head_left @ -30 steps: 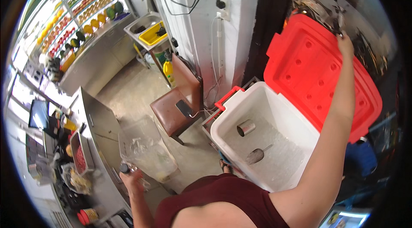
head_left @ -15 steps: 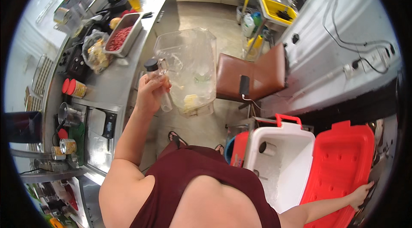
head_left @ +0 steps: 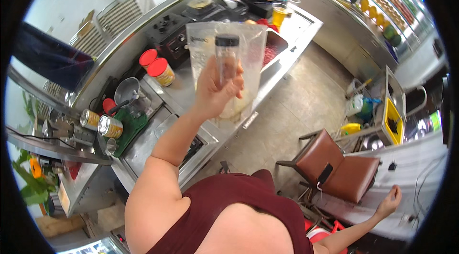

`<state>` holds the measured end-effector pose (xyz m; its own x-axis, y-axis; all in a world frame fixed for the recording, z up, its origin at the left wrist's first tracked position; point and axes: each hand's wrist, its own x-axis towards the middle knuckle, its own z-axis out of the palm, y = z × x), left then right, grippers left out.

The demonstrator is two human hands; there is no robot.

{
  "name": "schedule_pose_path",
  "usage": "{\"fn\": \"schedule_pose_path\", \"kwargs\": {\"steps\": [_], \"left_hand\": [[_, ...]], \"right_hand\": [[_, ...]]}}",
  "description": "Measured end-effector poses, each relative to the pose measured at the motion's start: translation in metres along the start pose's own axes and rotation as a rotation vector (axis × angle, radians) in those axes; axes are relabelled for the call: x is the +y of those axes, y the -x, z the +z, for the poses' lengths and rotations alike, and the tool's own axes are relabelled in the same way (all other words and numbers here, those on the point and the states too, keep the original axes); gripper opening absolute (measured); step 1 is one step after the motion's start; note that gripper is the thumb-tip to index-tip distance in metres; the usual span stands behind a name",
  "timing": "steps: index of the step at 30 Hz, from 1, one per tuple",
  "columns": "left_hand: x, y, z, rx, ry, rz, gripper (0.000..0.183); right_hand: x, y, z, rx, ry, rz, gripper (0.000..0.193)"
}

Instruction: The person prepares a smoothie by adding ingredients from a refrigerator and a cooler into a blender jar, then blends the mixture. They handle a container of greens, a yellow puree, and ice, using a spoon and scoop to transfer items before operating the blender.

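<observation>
My left hand (head_left: 217, 89) is closed around a slim clear bottle with a black cap (head_left: 227, 41), held upright over the counter edge. A large clear plastic container (head_left: 251, 46) shows just behind this hand, a little cloudy; whether the same fingers also grip it, I cannot tell. Out at the lower right is my right hand (head_left: 389, 202), with loosely bent fingers and nothing visible in it. It is nearest to the brown chair (head_left: 330, 165) and the white wall.
Red-lidded cans (head_left: 161, 71), a black appliance (head_left: 169, 39) and a clear jug (head_left: 129, 91) stand on the steel counter (head_left: 179, 82). A cup of yellow drink (head_left: 278, 15) is farther back. At the right stands a sink with a yellow basin (head_left: 393, 122); the red-and-white cooler (head_left: 320, 232) is below.
My view has turned left toward the counter. My left hand has carried the bottle and the clear container over there. My right hand has come away from the cooler's red lid.
</observation>
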<state>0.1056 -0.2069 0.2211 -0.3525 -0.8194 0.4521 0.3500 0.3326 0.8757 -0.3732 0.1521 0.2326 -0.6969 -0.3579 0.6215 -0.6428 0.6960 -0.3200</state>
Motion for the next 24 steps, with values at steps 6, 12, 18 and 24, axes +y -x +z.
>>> {"fn": "schedule_pose_path", "kwargs": {"steps": [6,12,18,24], "left_hand": [[-0.029,-0.099,-0.098,0.386,-0.351,0.338,0.024],[-0.084,-0.228,-0.233,0.558,-0.782,0.555,0.030],[-0.134,-0.291,-0.343,0.678,-1.107,0.484,0.035],[-0.157,-0.315,-0.355,0.812,-1.229,0.377,0.036]], "right_hand": [[-0.197,-0.090,0.164,-0.378,-0.515,-0.444,0.021],[-0.387,-0.139,0.322,-0.641,-0.788,-0.760,0.019],[-0.486,-0.175,0.424,-0.861,-0.803,-0.878,0.023],[-0.525,-0.197,0.482,-0.988,-0.759,-0.856,0.023]]}}
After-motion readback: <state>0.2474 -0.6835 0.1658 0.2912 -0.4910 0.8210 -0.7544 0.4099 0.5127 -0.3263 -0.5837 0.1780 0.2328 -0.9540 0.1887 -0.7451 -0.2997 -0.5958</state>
